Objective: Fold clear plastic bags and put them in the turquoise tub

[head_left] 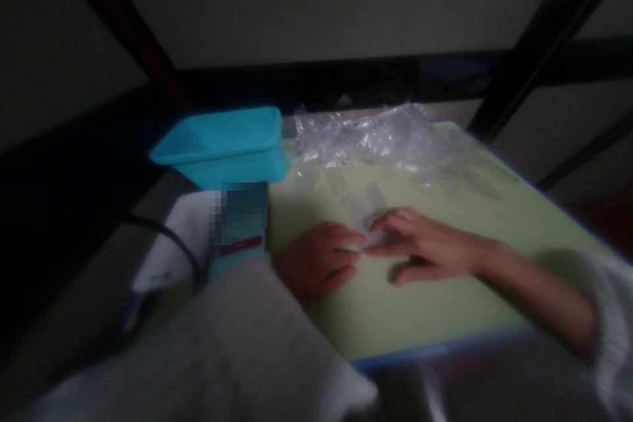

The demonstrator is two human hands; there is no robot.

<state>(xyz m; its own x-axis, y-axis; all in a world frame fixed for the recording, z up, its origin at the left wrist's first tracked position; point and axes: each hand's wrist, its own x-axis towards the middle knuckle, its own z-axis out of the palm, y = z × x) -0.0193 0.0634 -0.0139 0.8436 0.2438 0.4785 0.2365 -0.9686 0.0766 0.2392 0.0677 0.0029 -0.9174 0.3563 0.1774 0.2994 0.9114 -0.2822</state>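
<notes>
two hands meet over a green mat (395, 316) in dim light: the left hand (316, 264) and the right hand (425, 247) each pinch the near edge of one small clear bag (363, 211), thumb and first fingers (383, 224) pressed together on it, the other fingers loosely curled. the bag lies flat on the mat, running from the fingertips away from the person; the blur hides whether anything is inside it.

the film looks thin and slick, so it could slide out of either pinch if the two hands pull unevenly, or stretch and tear at the edge if they pull too hard. being clear, it would be hard to find again if it drifted into the heap of crumpled clear plastic (376, 135) lying beyond the fingertips.

counted: two hands, one bag between them, one heap of plastic whose pieces cannot be told apart, one blue tub (222, 142) beyond and to the left of the left fingers, one carton (240, 224) just beside the left hand's knuckles, one black cable (168, 237) further left, one mat.
</notes>
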